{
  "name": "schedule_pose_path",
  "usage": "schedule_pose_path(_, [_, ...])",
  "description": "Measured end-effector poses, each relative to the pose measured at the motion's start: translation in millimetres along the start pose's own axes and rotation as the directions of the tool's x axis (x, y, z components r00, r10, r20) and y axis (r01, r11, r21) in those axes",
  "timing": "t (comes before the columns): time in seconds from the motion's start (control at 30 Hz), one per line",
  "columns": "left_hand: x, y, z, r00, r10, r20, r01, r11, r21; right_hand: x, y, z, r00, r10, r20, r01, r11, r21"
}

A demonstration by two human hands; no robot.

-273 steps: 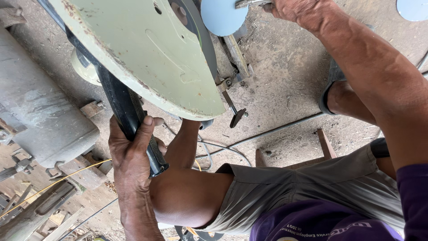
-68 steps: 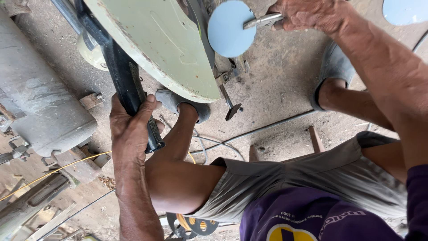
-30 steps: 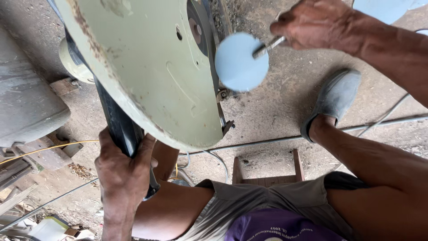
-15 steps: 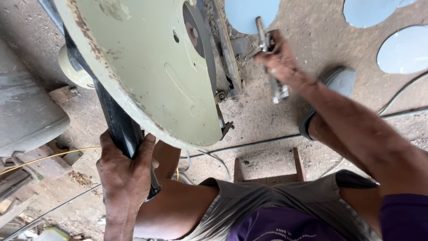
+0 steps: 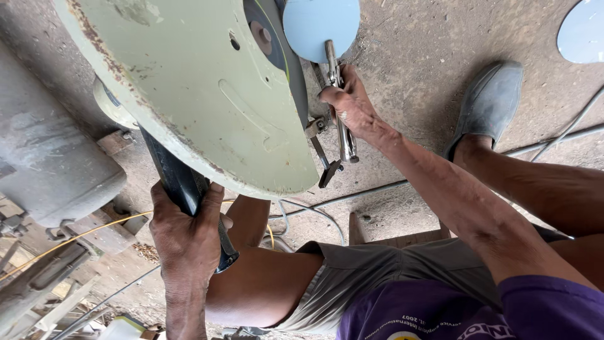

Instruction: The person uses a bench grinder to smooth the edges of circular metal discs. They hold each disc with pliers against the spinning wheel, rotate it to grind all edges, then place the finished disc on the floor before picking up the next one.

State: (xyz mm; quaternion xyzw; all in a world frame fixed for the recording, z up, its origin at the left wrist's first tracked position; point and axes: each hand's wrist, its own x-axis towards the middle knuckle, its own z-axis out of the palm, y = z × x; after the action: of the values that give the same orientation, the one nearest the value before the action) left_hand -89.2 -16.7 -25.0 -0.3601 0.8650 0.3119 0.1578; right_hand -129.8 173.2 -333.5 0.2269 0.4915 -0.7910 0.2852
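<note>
The blue disc (image 5: 321, 26) sits clamped in the locking pliers (image 5: 340, 107) that your right hand (image 5: 352, 107) grips. Your left hand (image 5: 189, 236) wraps tight around the machine's black lever (image 5: 173, 176).

concrete floor (image 5: 415, 69) | grey cable (image 5: 547, 141) | blue disc (image 5: 582, 31)

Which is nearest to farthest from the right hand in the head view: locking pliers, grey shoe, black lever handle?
From the right hand:
1. Locking pliers: in its grip, clamped on the pale blue disc.
2. Grey shoe: on the floor, to its right.
3. Black lever handle: far left, held by the left hand.
</note>
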Motion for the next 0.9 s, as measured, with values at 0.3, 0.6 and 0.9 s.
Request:
schedule_pose_path(0.3, [-4.0, -1.0, 0.6, 1.0, 0.021, 0.005, -0.021, 1.0, -0.005, -3.4, 32.3, -3.6, 0.991, -0.131, 0.004, 0.129, 0.969, -0.21])
schedule_pose_path(0.6, [-10.1, 2.8, -1.0, 1.0, 0.011, 0.018, -0.011, 0.999, -0.04, -23.0, 31.1, -43.4, 0.997, 0.008, 0.073, 0.025, 0.895, -0.445])
schedule_pose_path(0.9, [-15.9, 4.3, -3.3, 0.998, 0.035, 0.045, -0.035, 0.999, -0.004, -16.2, 3.7, -88.7, 0.95, 0.057, 0.306, 0.071, 0.917, -0.392])
